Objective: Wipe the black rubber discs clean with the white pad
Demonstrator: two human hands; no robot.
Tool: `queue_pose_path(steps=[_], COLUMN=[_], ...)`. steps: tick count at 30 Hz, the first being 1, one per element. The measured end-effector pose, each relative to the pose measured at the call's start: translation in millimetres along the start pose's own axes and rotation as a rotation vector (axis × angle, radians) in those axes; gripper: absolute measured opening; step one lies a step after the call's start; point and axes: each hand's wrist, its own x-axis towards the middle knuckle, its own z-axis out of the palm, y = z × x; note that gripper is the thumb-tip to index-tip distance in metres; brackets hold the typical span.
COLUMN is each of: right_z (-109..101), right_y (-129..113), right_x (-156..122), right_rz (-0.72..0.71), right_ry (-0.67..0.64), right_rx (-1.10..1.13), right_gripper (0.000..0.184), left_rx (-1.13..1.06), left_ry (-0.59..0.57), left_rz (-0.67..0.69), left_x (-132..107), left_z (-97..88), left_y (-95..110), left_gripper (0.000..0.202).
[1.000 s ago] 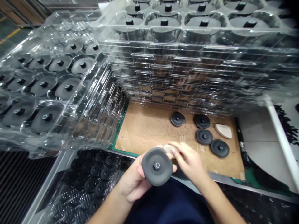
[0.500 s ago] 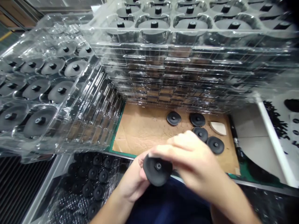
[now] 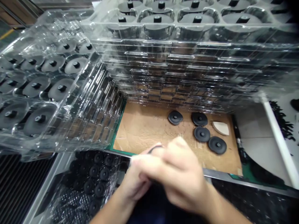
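My left hand [image 3: 134, 182] is closed round a black rounded disc [image 3: 155, 148], of which only a thin dark rim shows above the fingers. My right hand [image 3: 176, 172] lies over the disc, blurred, with its fingers curled; what they hold, if anything, is hidden. Beyond the hands, a cardboard sheet [image 3: 140, 127] carries several loose black discs with a small central stub, among them one disc [image 3: 175, 117] apart at the left and another disc [image 3: 217, 145] nearest the right arm. A pale wedge-shaped piece [image 3: 220, 128] lies to their right.
Tall stacks of clear plastic trays [image 3: 168, 57] filled with discs stand behind the cardboard, and another tray stack [image 3: 70, 102] rises at left. Below left, a bin [image 3: 93, 180] holds several black round parts. A white panel edge [image 3: 277, 137] bounds the right side.
My right hand has moved left and down across the disc, so its face and stub are now covered. The view has shifted slightly; the loose discs lie as before.
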Motion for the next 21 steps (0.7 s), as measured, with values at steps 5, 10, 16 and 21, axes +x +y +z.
queue_pose_path(steps=[5, 10, 16, 21], right_z=[20.2, 50.2, 13.2, 5.9], right_y=[45.0, 66.0, 19.4, -17.5], right_x=[-34.7, -78.4, -38.4, -7.7], right_rz=[0.489, 0.565, 0.574, 0.166], right_ry=[-0.052, -0.103, 0.179, 0.041], right_rx=[0.018, 0.04, -0.022, 0.085], right_gripper=[0.022, 0.022, 0.024, 0.023], left_rx=[-0.146, -0.2, -0.168, -0.13], left_ry=[0.082, 0.018, 0.007, 0.0], left_rz=[0.063, 0.06, 0.056, 0.049], left_x=[-1.2, 0.9, 1.6, 1.2], left_z=[-12.9, -17.3, -3.1, -2.1], left_y=[-3.4, -2.9, -1.6, 1.4], left_gripper=[0.077, 0.077, 0.068, 0.053])
